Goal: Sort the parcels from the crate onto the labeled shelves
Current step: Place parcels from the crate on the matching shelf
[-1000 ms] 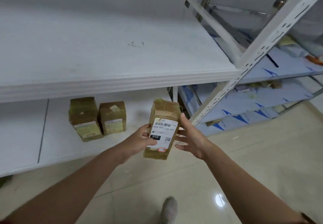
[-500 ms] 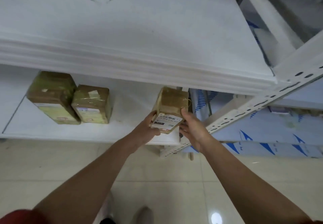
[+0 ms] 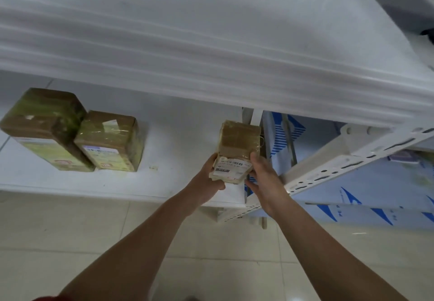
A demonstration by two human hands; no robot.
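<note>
Brown paper under clear tape: one small parcel (image 3: pixel 238 145), held at the right end of the lower shelf (image 3: pixel 164 183), close to the white slotted post (image 3: pixel 328 171). It tilts, far end up and label end toward the person. Its underside is hidden, so I cannot tell whether it touches the shelf board.

Left hand (image 3: pixel 206 183): fingers curled round the parcel's near left corner, gripping; the fingertips are out of sight behind the parcel. Right hand (image 3: pixel 265 181): fingers wrapped on the right side, thumb low at the near edge, also gripping.

Label on the near face: white, with a barcode, a black patch and a red-ringed mark. The print is smeared and not safely readable.

Two more parcels stand on the same shelf, well apart to the left: a larger one (image 3: pixel 44 129) and a smaller one (image 3: pixel 110 141), touching each other. Their labels are blurred too.

The upper shelf (image 3: pixel 211 54) fills the top of the view and covers the back of the lower shelf. Right of the post lie white sheets with blue print (image 3: pixel 352 195), cut off at the edge. Pale floor tiles (image 3: pixel 211 242) lie below. A red sleeve (image 3: pixel 47 298) barely shows at the bottom edge.
</note>
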